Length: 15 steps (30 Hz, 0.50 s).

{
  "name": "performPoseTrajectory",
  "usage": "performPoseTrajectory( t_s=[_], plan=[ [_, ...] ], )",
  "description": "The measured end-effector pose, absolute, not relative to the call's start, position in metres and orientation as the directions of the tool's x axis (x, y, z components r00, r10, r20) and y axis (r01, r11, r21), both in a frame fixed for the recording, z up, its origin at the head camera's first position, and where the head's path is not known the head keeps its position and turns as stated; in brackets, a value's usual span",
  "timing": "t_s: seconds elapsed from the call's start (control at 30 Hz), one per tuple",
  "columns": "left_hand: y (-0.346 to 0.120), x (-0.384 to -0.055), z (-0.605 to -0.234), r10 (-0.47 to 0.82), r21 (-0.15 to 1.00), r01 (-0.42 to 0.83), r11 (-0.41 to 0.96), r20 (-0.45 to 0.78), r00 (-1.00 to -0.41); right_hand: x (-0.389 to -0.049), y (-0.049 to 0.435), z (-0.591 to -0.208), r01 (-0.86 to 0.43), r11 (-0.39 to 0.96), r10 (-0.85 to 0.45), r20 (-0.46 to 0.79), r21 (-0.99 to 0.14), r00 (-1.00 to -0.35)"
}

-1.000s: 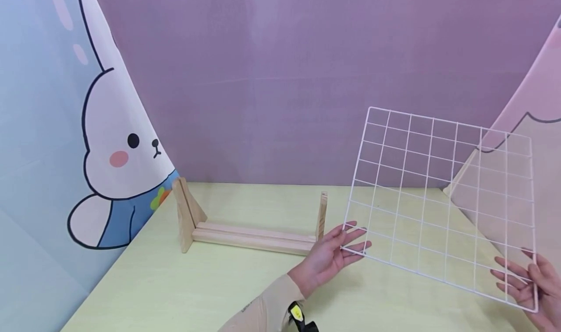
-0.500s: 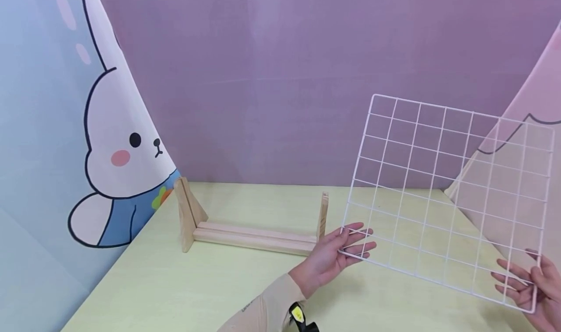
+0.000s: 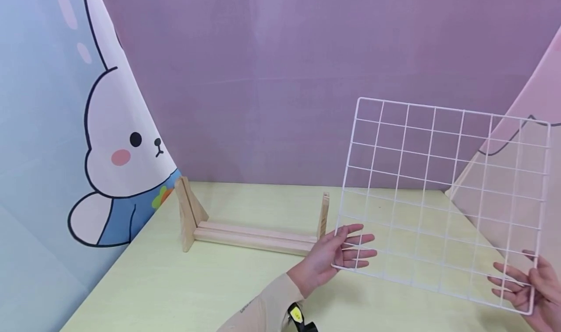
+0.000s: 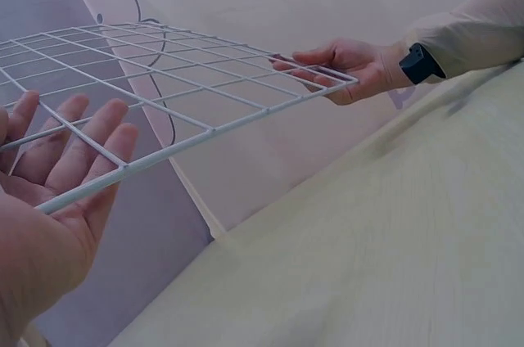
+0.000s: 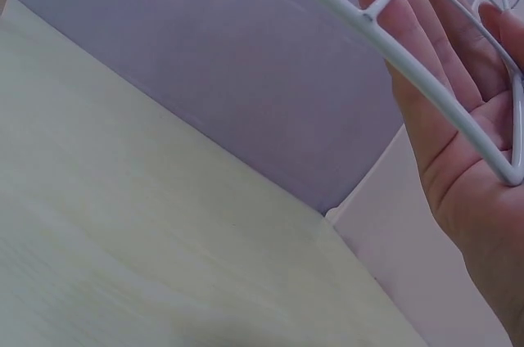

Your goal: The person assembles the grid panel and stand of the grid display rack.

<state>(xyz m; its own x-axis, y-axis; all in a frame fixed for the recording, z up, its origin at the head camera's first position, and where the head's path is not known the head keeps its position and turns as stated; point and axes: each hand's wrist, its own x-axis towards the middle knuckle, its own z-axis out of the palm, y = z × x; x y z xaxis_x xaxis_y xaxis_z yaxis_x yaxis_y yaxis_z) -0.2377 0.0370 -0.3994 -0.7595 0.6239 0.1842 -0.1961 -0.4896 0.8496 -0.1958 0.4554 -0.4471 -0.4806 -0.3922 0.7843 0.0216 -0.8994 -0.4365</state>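
A white wire grid panel [image 3: 453,184] is held tilted up above the table at the right of the head view. My left hand [image 3: 326,256] grips its lower left corner, thumb on the side wire and fingers spread behind the mesh. At the lower right corner, my right hand [image 3: 543,288] pinches the side wire with the thumb, fingers behind. The left wrist view shows both hands at the near edge of the panel, with the left thumb mostly cut off. In the right wrist view a corner of the frame lies across the right palm [image 5: 483,150].
A wooden stand [image 3: 254,239] with two upright end pieces and a grooved crossbar sits on the pale yellow table [image 3: 175,293], left of the panel. My left forearm partly covers its right end. A purple cloth [image 3: 263,79] hangs behind, with printed cloths at both sides.
The panel first rises and shifts right, then its top swings back left as its lower left corner drops slightly. Both hands keep their hold. The wooden stand stays put.
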Motion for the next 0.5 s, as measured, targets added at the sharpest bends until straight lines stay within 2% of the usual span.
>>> performPoseTrajectory(
  t_s=[0.27,0.5],
  plan=[
    [0.0320,-0.2373,-0.4019,0.631,0.856,-0.186,-0.483,0.193,-0.751,-0.1964,0.4497,-0.4425,0.030,-0.886,-0.429,0.795,-0.462,-0.430],
    [0.0268,-0.2383,-0.4030,0.671,0.854,-0.208,-0.477,0.201,-0.714,-0.1964,0.4459,-0.4393,0.013,-0.883,-0.432,0.803,-0.469,-0.411]
  ],
)
